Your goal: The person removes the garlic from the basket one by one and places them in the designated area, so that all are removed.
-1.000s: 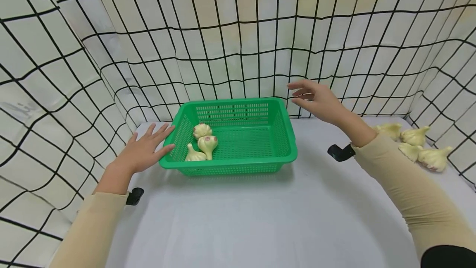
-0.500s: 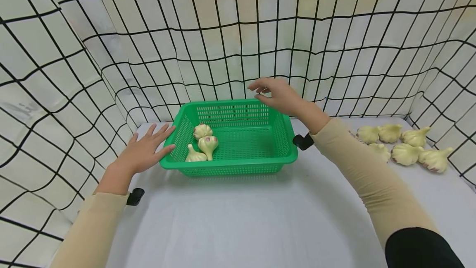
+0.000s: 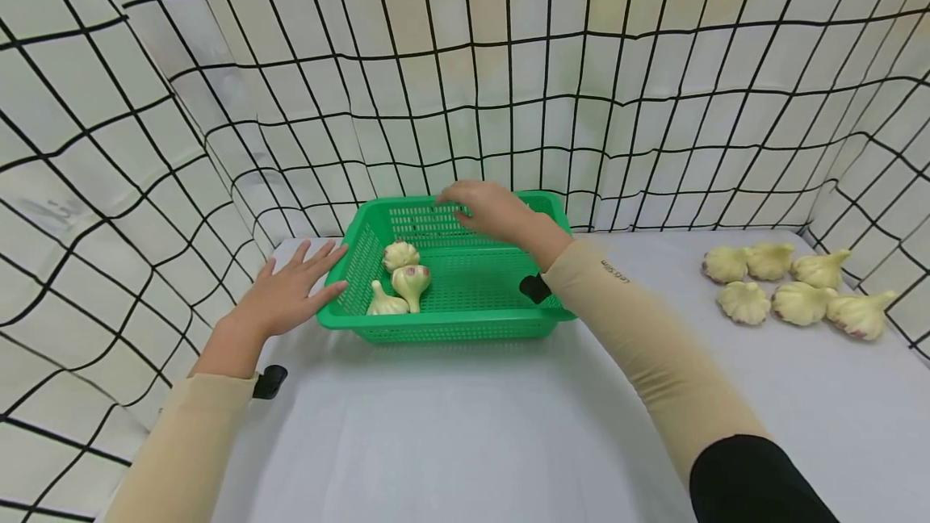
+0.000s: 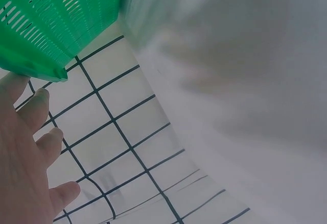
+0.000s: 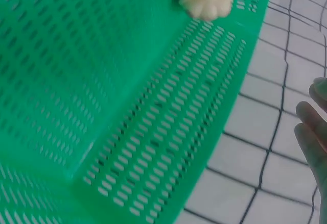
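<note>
A green perforated basket (image 3: 450,316) stands on the white surface. At its left end lie three garlic bulbs, the rear one (image 3: 400,255), a middle one (image 3: 410,284) and a front one (image 3: 387,302). My left hand (image 3: 279,297) has its fingers spread, with fingertips at the basket's left rim; the left wrist view shows a finger of that hand (image 4: 23,147) touching the rim. Over the basket's back part hovers my right hand (image 3: 494,212), fingers loosely bent and holding nothing. In the right wrist view, fingers (image 5: 314,127) show beyond the rim and one garlic bulb (image 5: 207,0) lies inside.
Several garlic bulbs lie at the right of the white surface (image 3: 465,426), in a rear row (image 3: 770,261) and a front row (image 3: 799,303). A black grid net (image 3: 472,44) over white sheeting rises behind and along both sides.
My right hand has moved left from beyond the basket's right end to above its back part, uncovering more bulbs on the right. My left hand stays at the rim.
</note>
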{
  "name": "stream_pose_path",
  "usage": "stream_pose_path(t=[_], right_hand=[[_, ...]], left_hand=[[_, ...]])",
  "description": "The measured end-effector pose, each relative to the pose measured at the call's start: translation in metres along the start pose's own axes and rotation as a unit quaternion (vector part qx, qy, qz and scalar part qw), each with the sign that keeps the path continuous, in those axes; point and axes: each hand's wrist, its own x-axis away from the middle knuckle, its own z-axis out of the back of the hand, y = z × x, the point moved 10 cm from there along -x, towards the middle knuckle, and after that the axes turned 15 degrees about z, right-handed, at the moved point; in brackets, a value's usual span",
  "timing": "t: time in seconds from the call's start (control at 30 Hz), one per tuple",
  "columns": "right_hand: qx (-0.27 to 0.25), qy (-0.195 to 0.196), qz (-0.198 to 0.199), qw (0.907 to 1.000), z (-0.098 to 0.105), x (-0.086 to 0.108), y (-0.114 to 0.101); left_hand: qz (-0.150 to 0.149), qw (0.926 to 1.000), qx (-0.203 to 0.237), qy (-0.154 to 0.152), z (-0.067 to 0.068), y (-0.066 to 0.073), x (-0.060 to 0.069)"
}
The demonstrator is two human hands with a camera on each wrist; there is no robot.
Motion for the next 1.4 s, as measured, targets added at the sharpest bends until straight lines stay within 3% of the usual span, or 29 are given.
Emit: stream_pose_path(t=[0.2,0.33,0.43,0.7,1.07,1.4], right_hand=[[0.01,-0.086,0.013,0.9962,-0.04,-0.021,-0.009],[0.023,-0.173,0.019,0.9845,-0.069,-0.028,-0.015],[0.023,-0.216,0.02,0.9759,-0.084,-0.031,-0.018],[0.006,-0.255,0.03,0.9665,-0.101,-0.039,-0.032],[-0.002,-0.287,0.082,0.9545,-0.121,-0.047,-0.043],[-0.01,-0.318,0.051,0.9465,-0.135,-0.048,-0.039]], left_hand=[[0.002,1.0,0.002,0.001,0.002,-0.002,0.002],[0.005,1.0,0.0,-0.002,-0.001,-0.004,0.002],[0.007,1.0,0.0,-0.005,-0.002,-0.006,0.002],[0.006,1.0,0.0,-0.006,-0.002,-0.004,0.002],[0.002,1.0,0.0,-0.004,0.001,0.003,0.002],[0.004,1.0,-0.006,-0.002,0.0,0.001,0.002]])
